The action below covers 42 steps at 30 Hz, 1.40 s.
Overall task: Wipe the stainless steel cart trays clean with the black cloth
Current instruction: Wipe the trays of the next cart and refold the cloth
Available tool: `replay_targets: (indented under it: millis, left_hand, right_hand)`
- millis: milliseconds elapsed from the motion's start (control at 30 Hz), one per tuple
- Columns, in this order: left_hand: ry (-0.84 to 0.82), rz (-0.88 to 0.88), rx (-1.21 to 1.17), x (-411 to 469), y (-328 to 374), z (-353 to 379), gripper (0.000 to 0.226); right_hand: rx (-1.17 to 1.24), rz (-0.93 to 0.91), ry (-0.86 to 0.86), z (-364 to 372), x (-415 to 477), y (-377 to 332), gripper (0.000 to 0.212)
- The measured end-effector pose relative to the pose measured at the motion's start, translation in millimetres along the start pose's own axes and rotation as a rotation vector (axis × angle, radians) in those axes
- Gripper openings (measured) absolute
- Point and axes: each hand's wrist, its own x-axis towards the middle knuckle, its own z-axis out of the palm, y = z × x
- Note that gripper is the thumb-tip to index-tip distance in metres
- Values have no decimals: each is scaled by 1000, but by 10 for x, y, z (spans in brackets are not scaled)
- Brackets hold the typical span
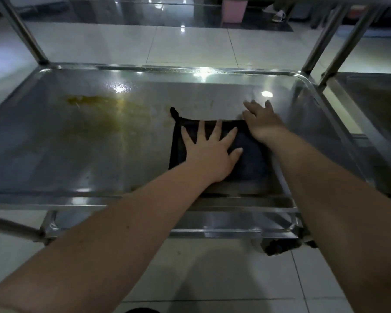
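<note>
Your two bare forearms reach in from the bottom edge. Your left hand lies flat with fingers spread, pressing on the black cloth, which is laid out on the right half of the steel tray. Your right hand rests with straight fingers at the cloth's far right corner, gripping nothing. Expect the cloth to be soft, light and limp; it will likely bunch unless a flat palm holds its middle. A yellowish smear lies well to the left. Your right fingertips are blurred, and a dark lump under the cart is unclear
</note>
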Motion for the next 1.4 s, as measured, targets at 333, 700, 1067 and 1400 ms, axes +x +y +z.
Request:
replay_targets:
  millis: [333,700,1067,1400]
  left_hand:
    - [-2,-88,41,964,-464,-124,69]
    - [-53,-34,55,994,-725,-206,65]
    - [-57,-115,87,60,-1587,-213,77]
    - [-10,-99,90,57,-1577,-150,71]
  right_hand:
    - [-344,-72,58,216,138,184,52]
    - [-347,-57,68,220,113,169,54]
    - [-381,-10,-15,149,61,89,72]
    - [-256,-101,8,691,170,-999,54]
